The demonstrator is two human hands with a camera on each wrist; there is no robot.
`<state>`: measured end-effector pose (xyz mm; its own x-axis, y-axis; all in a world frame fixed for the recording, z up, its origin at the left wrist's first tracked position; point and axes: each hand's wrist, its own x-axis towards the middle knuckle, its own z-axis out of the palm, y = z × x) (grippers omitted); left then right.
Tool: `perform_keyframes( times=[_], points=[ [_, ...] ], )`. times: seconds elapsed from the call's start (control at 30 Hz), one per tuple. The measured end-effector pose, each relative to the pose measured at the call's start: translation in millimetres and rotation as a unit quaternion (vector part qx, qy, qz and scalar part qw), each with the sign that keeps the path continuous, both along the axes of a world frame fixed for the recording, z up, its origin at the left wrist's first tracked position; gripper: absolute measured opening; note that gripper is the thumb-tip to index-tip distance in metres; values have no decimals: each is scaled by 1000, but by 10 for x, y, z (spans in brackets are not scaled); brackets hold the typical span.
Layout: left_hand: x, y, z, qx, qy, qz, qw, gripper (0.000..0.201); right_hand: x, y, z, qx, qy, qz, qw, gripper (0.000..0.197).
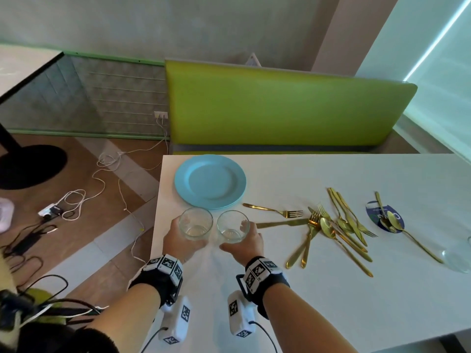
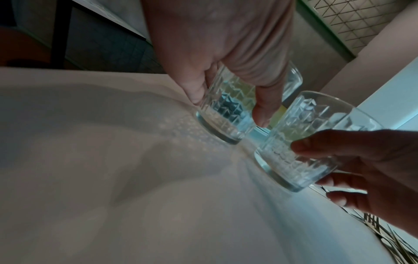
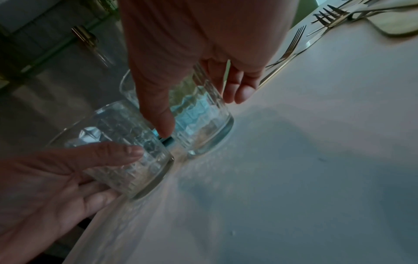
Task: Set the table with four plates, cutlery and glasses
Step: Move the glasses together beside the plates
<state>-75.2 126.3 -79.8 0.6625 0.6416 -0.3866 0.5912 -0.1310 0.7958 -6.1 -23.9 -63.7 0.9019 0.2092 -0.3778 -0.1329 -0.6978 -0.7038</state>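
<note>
We see two hands at the near left corner of a white table point(image 1: 331, 289), each wrapped around one clear patterned glass. The left hand point(image 1: 179, 240) holds the left glass point(image 1: 195, 224), thumb on one side and fingers curled around the other; the right hand point(image 1: 243, 244) holds the right glass point(image 1: 233, 226) in the same way. Both glasses stand upright, side by side and just apart, with their bases at or very near the tabletop; we cannot tell whether they are resting on it.

Just behind the two glasses sits a stack of light blue plates point(image 1: 210, 180); we can make out at least two rims, but we cannot count the stack.

To the right of the glasses lies the gold cutlery. Nearest to them are one fork point(image 1: 275, 210) and one knife point(image 1: 280, 223), each lying alone. Farther right of the glasses is a loose heap of forks, spoons and knives point(image 1: 339, 225), crossed over one another, too tangled for us to count. Beyond the heap, two spoons point(image 1: 392, 221) rest with their bowls on a dark blue round mat point(image 1: 372, 212).

At the far right edge of the table, well apart from the held glasses, we see part of a third glass point(image 1: 457, 258).

Behind the table, past the plates, stands one green bench point(image 1: 280, 110). Left of the table, white cables point(image 1: 102, 174) trail across the brown floor.
</note>
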Motion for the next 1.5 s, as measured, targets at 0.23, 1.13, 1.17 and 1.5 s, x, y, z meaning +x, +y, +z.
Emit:
perform_keyframes(
  times=[0.23, 1.13, 1.17, 1.5],
  points=[
    [205, 103, -122, 22, 7, -7, 1000, 86, 200, 146, 19, 13, 3, -8, 1000, 83],
    [242, -243, 608, 120, -159, 51, 979, 117, 454, -457, 290, -20, -8, -34, 999, 60],
    [300, -323, 677, 128, -177, 50, 974, 113, 463, -586, 370, -27, -16, -45, 999, 55],
    [1217, -1703, 1108, 141, -208, -115, 961, 52, 752, -2366, 849, -86, -67, -191, 975, 39]
  ],
)
